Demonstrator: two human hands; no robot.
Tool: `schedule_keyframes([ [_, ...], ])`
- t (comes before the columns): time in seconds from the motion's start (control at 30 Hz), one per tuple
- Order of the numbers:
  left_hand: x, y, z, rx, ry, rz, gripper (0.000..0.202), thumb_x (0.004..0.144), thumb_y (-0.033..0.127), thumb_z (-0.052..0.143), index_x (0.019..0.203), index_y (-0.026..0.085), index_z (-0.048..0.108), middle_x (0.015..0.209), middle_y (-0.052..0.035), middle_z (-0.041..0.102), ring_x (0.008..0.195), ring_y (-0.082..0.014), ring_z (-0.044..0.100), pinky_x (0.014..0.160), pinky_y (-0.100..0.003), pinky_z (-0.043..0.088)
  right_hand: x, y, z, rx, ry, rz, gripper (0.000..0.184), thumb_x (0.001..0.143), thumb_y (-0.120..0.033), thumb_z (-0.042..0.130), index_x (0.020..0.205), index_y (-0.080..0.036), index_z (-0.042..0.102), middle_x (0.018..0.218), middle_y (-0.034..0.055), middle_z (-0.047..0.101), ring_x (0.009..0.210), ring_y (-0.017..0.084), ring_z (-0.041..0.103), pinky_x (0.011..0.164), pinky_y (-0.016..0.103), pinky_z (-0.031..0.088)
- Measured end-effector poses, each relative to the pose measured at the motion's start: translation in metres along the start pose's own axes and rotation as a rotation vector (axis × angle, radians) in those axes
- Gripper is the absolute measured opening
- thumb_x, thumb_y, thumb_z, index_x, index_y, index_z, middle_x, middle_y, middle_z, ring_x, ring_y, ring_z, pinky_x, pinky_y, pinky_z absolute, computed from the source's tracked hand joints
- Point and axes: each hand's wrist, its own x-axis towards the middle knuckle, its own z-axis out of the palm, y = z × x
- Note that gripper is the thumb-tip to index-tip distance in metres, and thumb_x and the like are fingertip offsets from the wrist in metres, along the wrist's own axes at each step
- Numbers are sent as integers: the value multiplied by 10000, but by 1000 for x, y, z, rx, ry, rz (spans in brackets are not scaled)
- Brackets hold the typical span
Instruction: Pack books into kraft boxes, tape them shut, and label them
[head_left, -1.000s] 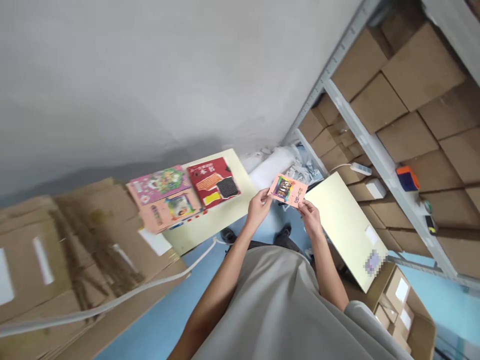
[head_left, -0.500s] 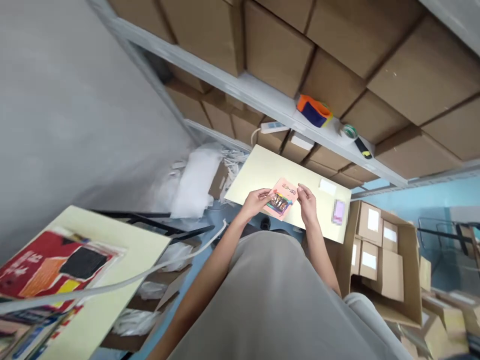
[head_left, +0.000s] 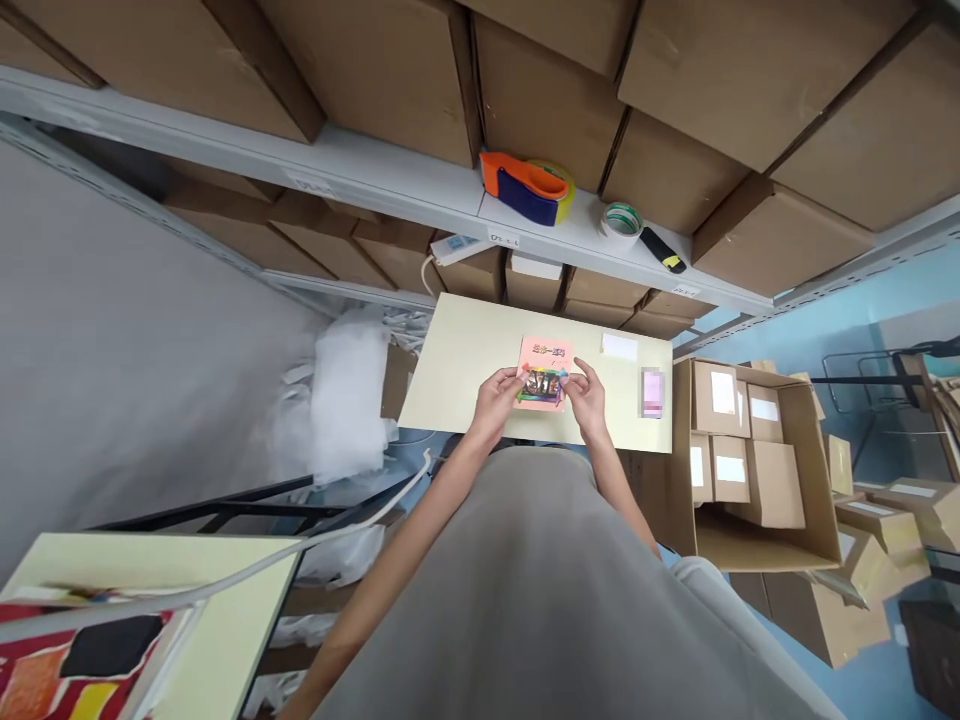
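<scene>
A thin, square pink booklet (head_left: 547,350) with a dark picture and a rainbow band on its cover is held up over the pale table (head_left: 442,380). My left hand (head_left: 495,405) pinches its lower left edge, thumb on the front. On the opposite edge, my right hand (head_left: 587,400) grips with the thumb over the front and the index finger raised a little. The fingers behind the booklet are hidden. To the right of my hands, a white slip (head_left: 619,346) and a pinkish-purple phone-like rectangle (head_left: 652,393), blurred, lie on the table.
Brown cartons (head_left: 555,90) fill the shelf, whose ledge holds an orange-and-blue tape dispenser (head_left: 525,190), a tape roll (head_left: 621,221) and a black cutter (head_left: 663,250). An open carton (head_left: 765,550) of smaller boxes stands at right. A white cable (head_left: 375,520) crosses at left.
The view has turned, so the table looks more level. The booklet is now upright rather than tilted, and my right thumb has come onto its front lower right.
</scene>
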Motion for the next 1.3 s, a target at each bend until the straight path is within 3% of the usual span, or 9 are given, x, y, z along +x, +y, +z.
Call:
schedule_keyframes([
  [0.17,-10,0,10,79,122,154,562,795,679,934,1042,212,741,1116,-138,855,1095,-315,833,998,-453,680,-13,-11,18,-231,28,-165,565,929,-521,865,1416,-258,753,1496,155,753,1377,314,727,1181,479,626],
  [0.27,-25,3,17,254,103,288,412,919,585,852,1109,224,799,1224,-127,850,1168,-315,818,1020,-455,690,-23,-14,37,-116,-124,-130,549,931,-593,870,1354,-256,777,1441,126,804,1319,308,773,1093,443,686],
  [0.4,-35,2,13,429,-21,393,343,984,453,788,1250,243,839,1401,-124,813,1301,-312,777,1117,-468,669,-23,-11,40,-57,-96,-70,530,900,-670,867,1178,-226,790,1199,102,882,1107,296,834,1003,422,711],
  [0.57,-20,-11,-9,317,159,208,553,923,571,875,1316,186,815,1510,-210,758,1408,-378,725,1195,-565,620,-17,-8,16,112,-139,9,594,868,-721,881,1174,-220,791,1157,108,903,1047,317,863,961,470,731],
  [0.7,-16,-20,-14,52,42,-29,764,715,794,976,1122,155,877,1200,-182,878,1168,-375,825,1142,-580,649,-21,-3,9,190,-169,46,643,820,-728,938,1197,-224,803,1174,111,909,1089,347,873,997,529,735],
  [0.8,-20,-23,-11,6,94,-51,805,581,794,1041,1059,162,894,1083,-150,891,1059,-359,840,1040,-556,695,-20,3,9,180,-183,83,673,803,-744,946,1208,-225,806,1187,118,908,1150,368,869,1026,554,732],
  [1.0,-26,-16,-8,106,266,149,590,776,688,975,1058,174,910,1123,-129,892,1128,-371,839,1067,-545,699,-12,2,3,69,-23,8,690,778,-641,1003,1290,-221,812,1456,159,829,1464,371,750,1287,580,602],
  [1.07,-31,-12,-5,165,296,223,529,845,653,937,1080,179,919,1130,-113,896,1130,-370,843,1077,-536,699,-17,-4,5,59,-57,-4,654,805,-639,988,1294,-234,830,1480,147,819,1469,359,749,1305,574,588],
  [1.3,-57,-7,27,554,123,663,256,1070,415,732,1155,262,919,1279,-89,887,1201,-301,833,1158,-517,659,-33,-20,29,130,-228,-2,696,764,-766,974,1167,-210,864,1259,99,896,1216,324,846,1148,478,693],
])
